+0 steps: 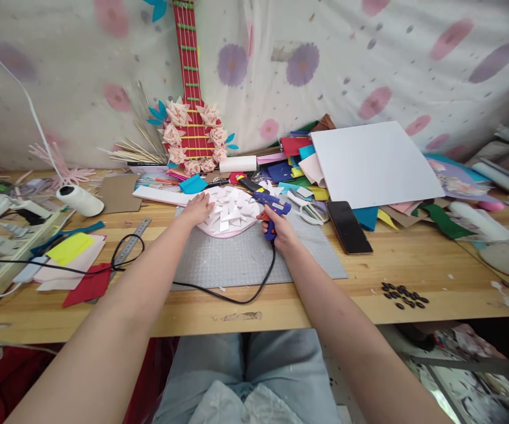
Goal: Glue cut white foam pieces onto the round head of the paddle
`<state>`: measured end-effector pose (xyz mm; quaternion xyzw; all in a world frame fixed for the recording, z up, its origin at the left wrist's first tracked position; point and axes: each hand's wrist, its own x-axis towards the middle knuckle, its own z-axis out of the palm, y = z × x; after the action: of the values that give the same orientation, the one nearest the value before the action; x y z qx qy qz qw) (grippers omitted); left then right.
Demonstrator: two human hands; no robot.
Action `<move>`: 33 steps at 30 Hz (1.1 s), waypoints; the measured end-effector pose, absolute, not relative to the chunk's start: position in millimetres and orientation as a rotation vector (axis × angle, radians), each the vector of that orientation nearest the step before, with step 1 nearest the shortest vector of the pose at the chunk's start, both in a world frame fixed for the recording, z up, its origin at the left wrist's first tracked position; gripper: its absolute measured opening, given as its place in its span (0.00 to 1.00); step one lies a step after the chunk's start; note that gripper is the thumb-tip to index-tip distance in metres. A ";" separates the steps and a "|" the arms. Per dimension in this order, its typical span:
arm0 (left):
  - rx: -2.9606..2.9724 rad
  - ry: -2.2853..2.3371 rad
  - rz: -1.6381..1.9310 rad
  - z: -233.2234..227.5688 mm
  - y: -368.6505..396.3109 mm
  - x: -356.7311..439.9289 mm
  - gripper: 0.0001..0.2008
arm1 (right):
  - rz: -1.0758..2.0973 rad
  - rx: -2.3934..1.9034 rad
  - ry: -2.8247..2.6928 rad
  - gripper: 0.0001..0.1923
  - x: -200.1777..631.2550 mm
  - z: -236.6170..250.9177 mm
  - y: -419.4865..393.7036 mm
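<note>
Head view, looking down my 2 bare forearms to the wooden table (pixel 413 259). My left hand (pixel 199 208) lies palm down, fingers together and flat, on the left edge of a pink foam heart (pixel 228 231) covered with white paper petals (pixel 233 213). The heart sits at the far edge of the grey cutting mat (pixel 245 259); my hand hides its left lobe, so the full outline is hard to read.

My right hand (pixel 278 231) is wrapped tight on the handle of a blue glue gun (pixel 272 206). Its nozzle points left, at or just above the heart's right edge; I cannot tell whether the tip touches. My fingers cover most of the grip and the trigger area. The gun's black cord (pixel 240 299) loops down over the mat toward the table edge.

Just right of the gun: white-handled scissors (pixel 311 213), partly buried under scraps, then a black phone (pixel 349 227) lying screen up. Behind them a large white sheet (pixel 373 164) leans on a heap of coloured foam offcuts (pixel 293 159), and what lies under it is hidden. A red toy guitar (pixel 191 88) ringed with paper flowers stands against the cloth; its head is cut off at the top of frame. A steel ruler (pixel 134 241) lies to the left, and small dark beads (pixel 402 295) to the right, too small to identify.
</note>
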<state>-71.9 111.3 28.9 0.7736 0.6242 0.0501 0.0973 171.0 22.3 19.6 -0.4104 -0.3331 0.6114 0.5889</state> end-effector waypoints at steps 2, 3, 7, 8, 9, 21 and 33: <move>2.266 1.856 0.139 32.4 108.3 -70.2 0.28 | 1.429 -0.949 -0.764 0.22 170.9 20.2 21.9; 2.251 1.861 0.136 33.7 106.8 -69.3 0.28 | 1.431 -0.947 -0.763 0.22 170.8 20.7 21.6; 2.199 1.872 0.139 36.5 103.2 -67.1 0.29 | 1.430 -0.949 -0.768 0.22 170.6 22.8 20.2; 2.197 1.859 0.146 37.2 103.0 -67.0 0.29 | 1.428 -0.949 -0.759 0.21 170.7 23.4 19.9; 2.195 1.843 0.161 38.1 103.0 -67.0 0.30 | 1.428 -0.947 -0.745 0.21 170.9 23.9 19.7; 1.942 1.872 0.774 31.2 100.7 -69.7 0.29 | 1.416 -0.906 -0.378 0.11 177.1 22.9 33.2; 2.169 1.646 1.252 38.7 85.0 -61.1 0.18 | 1.619 -0.752 -0.504 0.12 169.6 26.3 24.2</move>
<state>-61.1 85.0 38.7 0.7219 0.5479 0.4165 0.0722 169.6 24.2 26.3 -0.3246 -0.2174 0.6984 0.5998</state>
